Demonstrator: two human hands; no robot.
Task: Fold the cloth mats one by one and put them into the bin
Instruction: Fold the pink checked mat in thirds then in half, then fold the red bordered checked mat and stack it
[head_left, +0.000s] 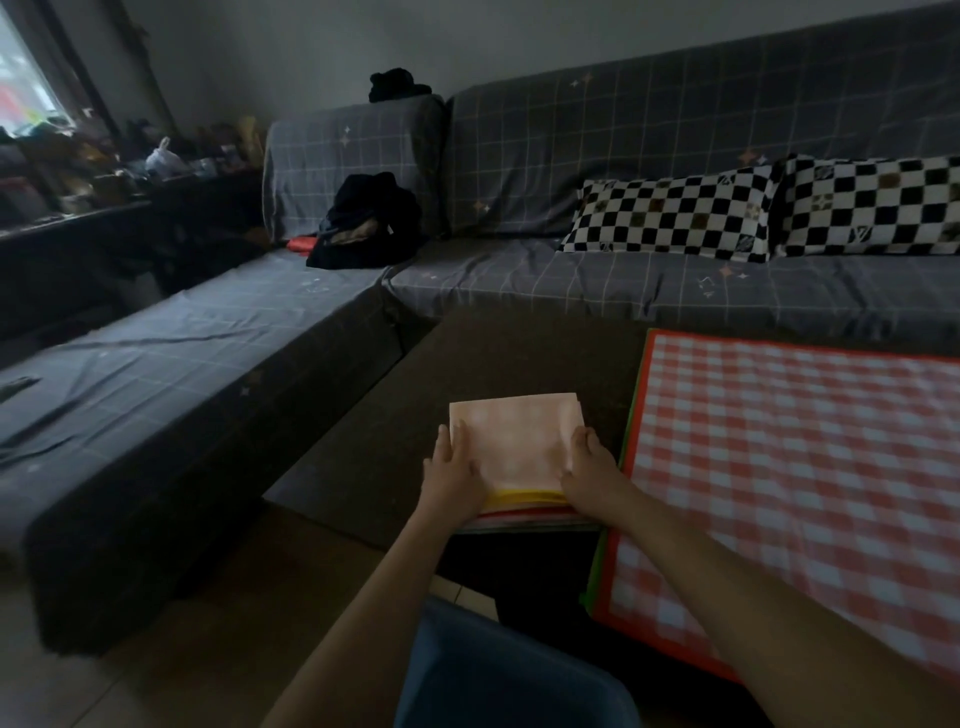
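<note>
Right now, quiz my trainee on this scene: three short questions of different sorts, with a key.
1. True or false: the left hand and the right hand both hold the folded pink mat.
2. Multiple choice: the spread checked mat lies on which side of the folded pink mat? A) its left B) its right C) beneath it
3. Fill in: the blue bin sits at the ______ edge of the picture, near the person.

Key: 1 true. 2 B. 3 bottom.
</note>
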